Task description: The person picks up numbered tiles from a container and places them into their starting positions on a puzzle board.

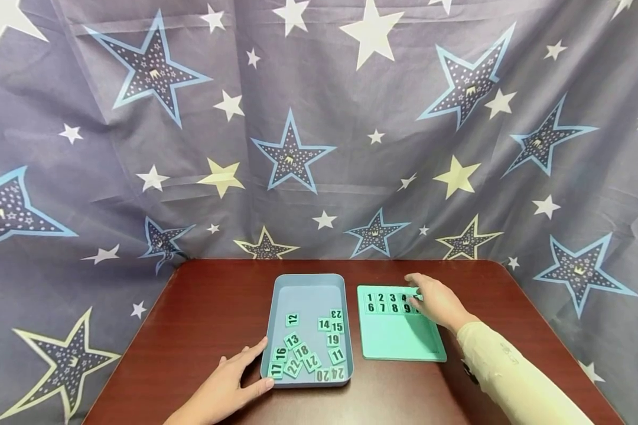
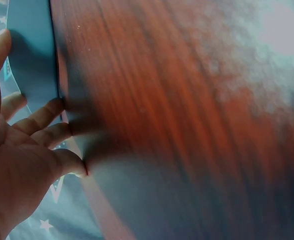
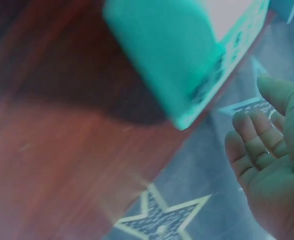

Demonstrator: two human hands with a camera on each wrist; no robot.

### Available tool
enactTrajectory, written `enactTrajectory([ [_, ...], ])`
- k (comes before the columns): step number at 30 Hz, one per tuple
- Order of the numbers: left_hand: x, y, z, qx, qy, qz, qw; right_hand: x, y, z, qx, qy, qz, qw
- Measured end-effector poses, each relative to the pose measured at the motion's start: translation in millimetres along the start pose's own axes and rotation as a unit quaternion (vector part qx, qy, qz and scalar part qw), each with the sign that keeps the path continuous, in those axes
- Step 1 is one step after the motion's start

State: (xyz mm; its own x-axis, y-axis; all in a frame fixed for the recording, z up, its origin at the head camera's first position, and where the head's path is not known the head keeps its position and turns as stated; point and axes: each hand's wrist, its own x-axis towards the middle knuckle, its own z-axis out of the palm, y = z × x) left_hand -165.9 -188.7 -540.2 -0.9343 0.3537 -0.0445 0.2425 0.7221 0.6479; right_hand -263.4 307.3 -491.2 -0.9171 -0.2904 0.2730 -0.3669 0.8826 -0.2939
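A blue-grey tray [image 1: 308, 295] holds several loose green number tiles, among them the 12 tile [image 1: 292, 319], the 19 tile [image 1: 333, 340] and the 22 tile [image 1: 293, 368]. My left hand [image 1: 221, 383] rests against the tray's left side, forefinger and thumb at its wall, the other fingers spread. To the right of the tray lies a green number board [image 1: 399, 339] with tiles 1 to 9 showing in its top two rows. Over the board's upper right corner hovers my right hand [image 1: 440, 302], fingers loosely bent and nothing in them; it partly covers the row ends.
Both the tray and the board lie on a dark red wooden table [image 1: 207, 313]. A star-patterned grey curtain [image 1: 319, 88] hangs behind the table and along its sides. Bare tabletop separates the tray from the board.
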Motion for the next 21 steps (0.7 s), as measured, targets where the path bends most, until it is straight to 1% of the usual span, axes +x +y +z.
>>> enactTrajectory([
  [3, 0.3, 1.7, -1.1, 0.000, -0.004, -0.004, 1.0000, 12.1, -20.3, 0.2, 0.021, -0.009, -0.006, 0.9997],
  [6, -0.6, 2.9, -2.0, 0.000, -0.004, -0.006, 1.0000, 25.9, -48.7, 4.4, 0.046, -0.017, -0.020, 0.9986],
  [8, -1.2, 3.2, -3.3, 0.003, -0.003, -0.007, 1.0000, 36.5, -73.1, 9.3, 0.066, -0.024, -0.031, 0.9970],
  [11, -1.7, 2.2, -4.9, 0.010, 0.000, -0.009, 0.9999, 53.3, -115.9, 20.3, 0.074, -0.047, -0.061, 0.9943],
  [13, -2.0, 1.3, -5.0, 0.014, 0.000, -0.013, 0.9998, 62.7, -146.2, 31.0, 0.062, -0.070, -0.089, 0.9916],
  [15, -2.0, 0.5, -4.0, 0.018, -0.001, -0.014, 0.9997, 69.1, -175.5, 43.5, 0.030, -0.099, -0.120, 0.9874],
  [17, -1.4, 0.4, -2.5, 0.019, -0.001, -0.012, 0.9997, 72.4, -201.2, 56.7, -0.004, -0.126, -0.139, 0.9821],
  [19, -0.1, 0.9, -1.0, 0.020, -0.001, -0.007, 0.9998, 73.6, -219.6, 66.7, -0.032, -0.149, -0.154, 0.9763],
  [21, 2.2, 2.4, 0.2, 0.020, -0.002, -0.002, 0.9998, 74.1, -229.2, 71.3, -0.043, -0.166, -0.161, 0.9720],
])
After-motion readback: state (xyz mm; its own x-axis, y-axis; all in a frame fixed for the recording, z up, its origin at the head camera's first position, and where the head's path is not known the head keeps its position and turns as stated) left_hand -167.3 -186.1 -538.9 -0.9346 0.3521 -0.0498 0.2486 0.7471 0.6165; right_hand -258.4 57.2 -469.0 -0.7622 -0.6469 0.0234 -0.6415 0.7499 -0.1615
